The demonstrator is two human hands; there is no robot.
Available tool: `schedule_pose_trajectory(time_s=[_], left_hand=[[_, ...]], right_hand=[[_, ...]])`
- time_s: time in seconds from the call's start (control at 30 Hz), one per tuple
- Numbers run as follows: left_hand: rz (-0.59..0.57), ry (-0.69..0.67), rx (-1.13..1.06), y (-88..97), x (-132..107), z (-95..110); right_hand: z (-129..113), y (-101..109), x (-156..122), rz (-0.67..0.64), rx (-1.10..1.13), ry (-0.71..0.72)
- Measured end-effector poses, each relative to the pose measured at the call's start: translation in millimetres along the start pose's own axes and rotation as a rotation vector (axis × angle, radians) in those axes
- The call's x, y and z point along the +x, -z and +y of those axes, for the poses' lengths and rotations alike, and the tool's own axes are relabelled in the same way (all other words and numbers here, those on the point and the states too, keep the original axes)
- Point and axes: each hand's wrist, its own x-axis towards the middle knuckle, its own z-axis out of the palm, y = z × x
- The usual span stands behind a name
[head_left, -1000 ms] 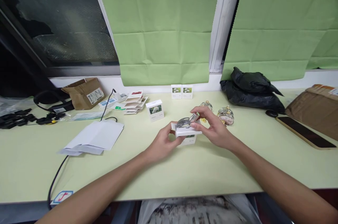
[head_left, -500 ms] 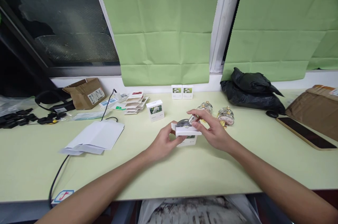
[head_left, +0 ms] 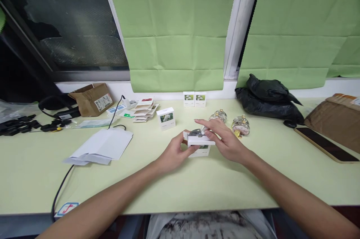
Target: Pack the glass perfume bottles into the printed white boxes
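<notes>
At the table's middle my left hand (head_left: 174, 152) grips the left side of a small white box (head_left: 200, 145) with a flower picture, its top flaps open. A silvery glass bottle (head_left: 197, 133) lies in the box's open top. My right hand (head_left: 225, 139) rests on the bottle's right end, fingers stretched over it and pressing it down into the box.
Two round glass bottles (head_left: 240, 124) stand just behind my right hand. More small white boxes (head_left: 166, 117) sit further back, with card packets (head_left: 144, 107), white papers (head_left: 101, 146), a cable and a cardboard box at left. A black bag (head_left: 268, 98), phone (head_left: 323, 144) and brown parcel lie right.
My right hand has lowered and flattened over the bottle, which has sunk deeper into the box. The left hand has kept its hold on the box.
</notes>
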Motion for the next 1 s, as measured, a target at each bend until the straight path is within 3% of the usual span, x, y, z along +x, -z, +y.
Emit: schedule_pose_trajectory(time_s=[0.27,0.5,0.63,0.8,1.0], left_hand=[[0.005,0.012,-0.015,-0.2,0.1,2.1],[-0.022,0.015,0.019,2.0,1.4,4.2],[-0.020,0.000,0.031,1.9,1.8,3.3],[-0.012,-0.011,0.030,1.3,1.7,1.2],[-0.038,0.009,-0.015,2.0,0.9,2.4]], right_hand=[[-1.3,2.6,1.1,-0.036,0.074,0.004],[2.8,-12.8,-2.1,0.243,0.339,-0.089],[4.1,-11.7,-2.1,0.214,0.203,-0.046],[1.6,-4.5,3.2,0.124,0.211,0.053],[0.7,2.2,5.9,-0.013,0.149,0.032]])
